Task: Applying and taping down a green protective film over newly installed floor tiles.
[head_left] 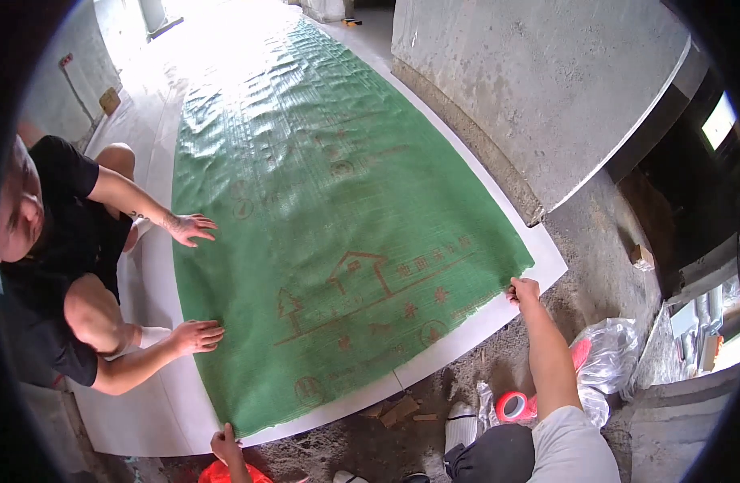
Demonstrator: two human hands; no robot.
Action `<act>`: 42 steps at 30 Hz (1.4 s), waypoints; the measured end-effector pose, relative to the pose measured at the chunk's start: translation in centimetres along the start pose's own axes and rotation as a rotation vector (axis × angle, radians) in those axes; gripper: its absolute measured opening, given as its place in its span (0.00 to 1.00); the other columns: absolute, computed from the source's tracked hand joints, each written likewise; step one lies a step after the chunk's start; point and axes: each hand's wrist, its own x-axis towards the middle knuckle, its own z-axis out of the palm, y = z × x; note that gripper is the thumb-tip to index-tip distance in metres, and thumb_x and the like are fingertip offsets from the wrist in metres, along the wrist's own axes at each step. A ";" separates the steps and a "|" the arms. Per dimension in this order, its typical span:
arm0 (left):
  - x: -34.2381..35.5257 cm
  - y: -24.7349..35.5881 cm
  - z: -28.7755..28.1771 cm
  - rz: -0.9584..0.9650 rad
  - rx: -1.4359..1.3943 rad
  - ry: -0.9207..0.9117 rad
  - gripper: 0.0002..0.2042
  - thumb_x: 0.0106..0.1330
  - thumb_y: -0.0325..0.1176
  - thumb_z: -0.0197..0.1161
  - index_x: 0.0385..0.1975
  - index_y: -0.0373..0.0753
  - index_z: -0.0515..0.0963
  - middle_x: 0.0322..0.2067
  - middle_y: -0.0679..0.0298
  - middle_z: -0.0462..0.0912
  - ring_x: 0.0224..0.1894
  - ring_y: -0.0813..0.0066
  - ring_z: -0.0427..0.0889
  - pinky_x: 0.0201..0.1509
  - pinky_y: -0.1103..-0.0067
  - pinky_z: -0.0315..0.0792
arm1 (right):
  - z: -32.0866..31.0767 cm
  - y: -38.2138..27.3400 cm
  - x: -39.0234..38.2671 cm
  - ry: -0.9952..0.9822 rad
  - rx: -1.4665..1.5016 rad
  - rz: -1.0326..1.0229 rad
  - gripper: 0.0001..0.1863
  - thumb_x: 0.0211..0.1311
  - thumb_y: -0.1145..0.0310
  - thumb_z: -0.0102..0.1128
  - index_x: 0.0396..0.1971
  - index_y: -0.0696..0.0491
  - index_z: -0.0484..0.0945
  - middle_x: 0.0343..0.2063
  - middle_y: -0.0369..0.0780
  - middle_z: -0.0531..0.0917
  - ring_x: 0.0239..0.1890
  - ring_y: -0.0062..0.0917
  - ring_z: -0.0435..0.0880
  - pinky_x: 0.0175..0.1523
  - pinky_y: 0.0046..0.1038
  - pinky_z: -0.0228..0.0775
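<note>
A long green protective film (346, 185) with reddish printed drawings lies over a wider white underlay sheet (434, 362). My left hand (225, 444) is closed on the film's near left corner, with the fingertips partly hidden. At the near right corner, my right hand (525, 291) pinches the edge of the film, its fingers curled. The near border of the white sheet shows between my two hands. To the left, a crouching person in black presses one hand (193, 229) flat on the film's left part and rests the other hand (199, 336) on its edge.
A concrete wall (539, 88) runs along the right. Near my right arm lie a roll of red tape (512, 406) and clear plastic wrapping (610, 350). A red plastic bag (237, 473) is beside my left hand. Cardboard scraps (401, 410) litter the rough floor.
</note>
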 end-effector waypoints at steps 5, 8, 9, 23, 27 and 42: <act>-0.2 -0.8 -1.5 0.155 0.188 0.043 0.20 0.69 0.43 0.72 0.24 0.33 0.76 0.15 0.63 0.77 0.15 0.75 0.77 0.15 0.78 0.69 | 1.1 -0.4 -1.0 0.033 -0.121 -0.039 0.13 0.68 0.64 0.67 0.27 0.57 0.78 0.18 0.38 0.79 0.12 0.26 0.78 0.12 0.30 0.65; 0.6 -1.4 -0.7 -0.068 -0.046 -0.141 0.17 0.71 0.41 0.69 0.28 0.33 0.76 0.19 0.62 0.79 0.16 0.75 0.78 0.15 0.79 0.71 | -1.0 0.5 -0.5 -0.007 -0.126 -0.115 0.15 0.67 0.64 0.68 0.25 0.58 0.78 0.17 0.40 0.80 0.12 0.26 0.78 0.13 0.30 0.66; 0.4 -1.0 -0.9 -0.058 -0.057 -0.170 0.17 0.69 0.40 0.71 0.26 0.32 0.77 0.20 0.60 0.81 0.17 0.75 0.78 0.18 0.76 0.71 | -1.0 0.3 -1.0 0.024 -0.164 -0.095 0.15 0.66 0.64 0.68 0.26 0.59 0.79 0.17 0.41 0.81 0.12 0.26 0.78 0.13 0.30 0.66; -1.0 -0.8 -2.8 0.243 0.283 0.039 0.21 0.66 0.42 0.72 0.19 0.33 0.76 0.12 0.62 0.76 0.15 0.74 0.76 0.21 0.71 0.70 | 0.3 -0.3 -0.8 0.010 -0.223 -0.145 0.16 0.69 0.65 0.65 0.22 0.57 0.76 0.15 0.38 0.77 0.10 0.26 0.77 0.10 0.28 0.61; -1.8 0.2 -2.1 0.089 0.186 -0.006 0.21 0.67 0.43 0.72 0.19 0.34 0.76 0.13 0.62 0.77 0.15 0.75 0.76 0.20 0.72 0.70 | -0.3 0.0 -0.6 0.011 -0.184 -0.139 0.16 0.69 0.65 0.65 0.22 0.57 0.76 0.15 0.38 0.77 0.10 0.25 0.77 0.10 0.28 0.60; -1.2 -1.5 -2.2 0.049 0.192 -0.013 0.23 0.67 0.46 0.72 0.19 0.33 0.77 0.14 0.61 0.76 0.17 0.74 0.76 0.24 0.69 0.71 | -1.0 0.8 1.3 -0.009 -0.209 -0.128 0.16 0.69 0.65 0.66 0.26 0.61 0.78 0.16 0.42 0.78 0.10 0.28 0.77 0.11 0.31 0.62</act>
